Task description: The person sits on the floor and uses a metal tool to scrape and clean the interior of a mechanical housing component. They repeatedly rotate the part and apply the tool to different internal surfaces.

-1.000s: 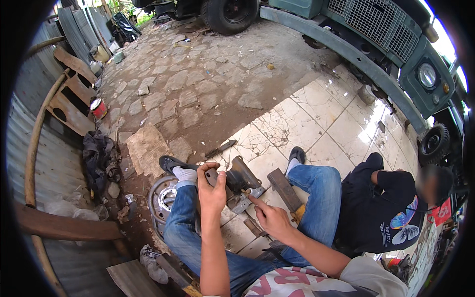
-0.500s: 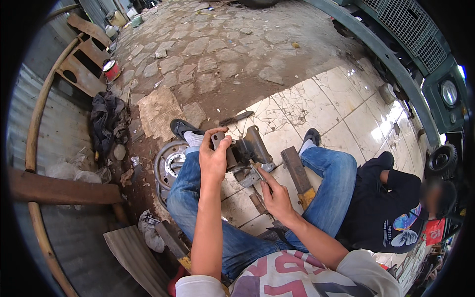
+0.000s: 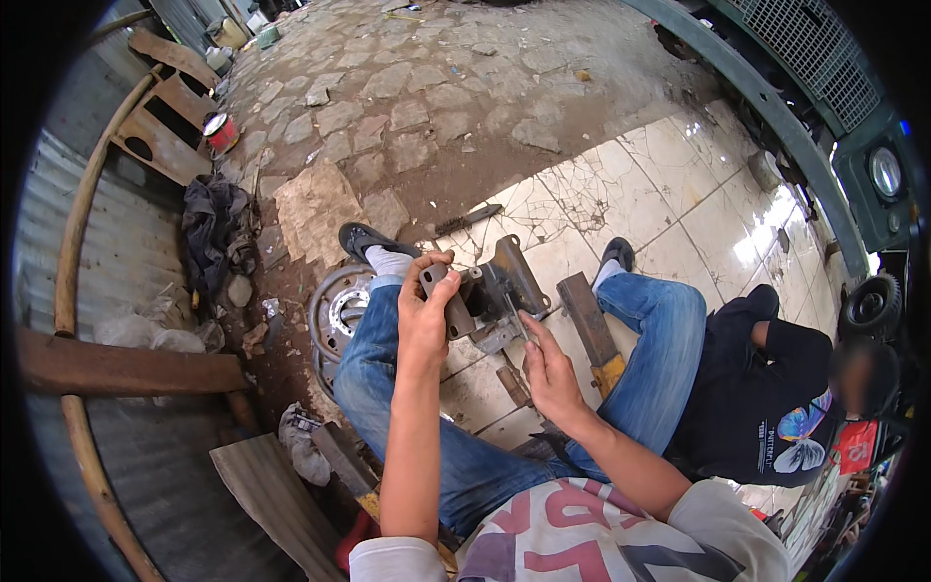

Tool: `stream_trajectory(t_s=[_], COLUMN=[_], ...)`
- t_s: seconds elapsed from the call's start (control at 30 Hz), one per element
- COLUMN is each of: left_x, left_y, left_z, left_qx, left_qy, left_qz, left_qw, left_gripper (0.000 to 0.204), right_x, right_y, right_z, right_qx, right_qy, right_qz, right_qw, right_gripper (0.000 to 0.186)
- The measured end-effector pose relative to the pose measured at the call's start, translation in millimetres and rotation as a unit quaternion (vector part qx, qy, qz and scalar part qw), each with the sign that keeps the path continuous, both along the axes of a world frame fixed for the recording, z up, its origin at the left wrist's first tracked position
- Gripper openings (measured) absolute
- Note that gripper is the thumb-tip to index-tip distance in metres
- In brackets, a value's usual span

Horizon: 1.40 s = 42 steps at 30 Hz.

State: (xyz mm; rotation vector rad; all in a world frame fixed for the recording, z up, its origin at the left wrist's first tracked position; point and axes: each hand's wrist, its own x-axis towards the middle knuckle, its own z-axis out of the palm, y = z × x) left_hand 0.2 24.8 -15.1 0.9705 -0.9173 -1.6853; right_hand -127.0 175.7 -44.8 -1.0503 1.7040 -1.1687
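My left hand (image 3: 427, 301) is closed round a flat, rusty metal plate with holes (image 3: 456, 312), held up between my knees. My right hand (image 3: 548, 373) grips a slim metal tool (image 3: 516, 315), pointing forward beside the plate. Just beyond my hands a dark, bent steel bracket (image 3: 524, 272) lies by a grey metal fitting (image 3: 495, 339). A rusty steel beam with yellow paint (image 3: 587, 320) is by my right knee, and a short bar (image 3: 514, 386) lies below the hands. A black brush (image 3: 465, 218) rests on the tiles above them.
A seated person in black (image 3: 747, 407) is close at my right, below a green vehicle (image 3: 805, 97). Wheel rims (image 3: 332, 335) lie by my left leg. A corrugated wall (image 3: 58, 213), wooden bar (image 3: 126, 369), dark cloth (image 3: 208, 233) and red can (image 3: 221, 133) are left.
The view has tilted down since a second ago. My right hand and its tool have shifted forward and up toward the bracket. My left hand keeps its hold on the plate.
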Motion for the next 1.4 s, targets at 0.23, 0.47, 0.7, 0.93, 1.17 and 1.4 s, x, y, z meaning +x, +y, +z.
stream_trajectory(t_s=[0.23, 0.47, 0.7, 0.93, 1.17, 1.4], left_x=[3.7, -13.3, -18.7, -30.0, -49.4, -49.0], left_y=[6.0, 5.1, -37.1, -26.4, -1.9, -11.1], left_z=[-0.1, 10.9, 16.8, 8.7, 4.0, -1.6], left_qx=[-0.087, -0.199, -0.15, -0.105, -0.124, -0.137], left_qy=[-0.064, -0.202, -0.19, -0.168, -0.155, -0.137], left_qz=[-0.037, -0.066, -0.307, -0.261, -0.188, -0.173], left_qw=[0.993, 0.957, 0.921, 0.945, 0.962, 0.966], left_gripper=[0.019, 0.014, 0.036, 0.044, 0.046, 0.047], right_x=[-8.0, -16.2, -31.4, -39.8, -39.7, -61.8], right_y=[-5.7, 3.6, -0.7, 18.9, 5.7, 17.8], right_z=[-1.8, -19.0, -8.9, -0.1, 5.6, 21.8], right_qx=[0.014, 0.017, 0.02, -0.023, 0.02, 0.064], right_qy=[0.187, 0.235, 0.19, 0.18, 0.17, 0.205], right_qz=[0.066, 0.055, 0.064, 0.031, 0.01, 0.078], right_qw=[0.98, 0.97, 0.98, 0.983, 0.985, 0.974], right_gripper=[0.046, 0.05, 0.05, 0.043, 0.045, 0.044])
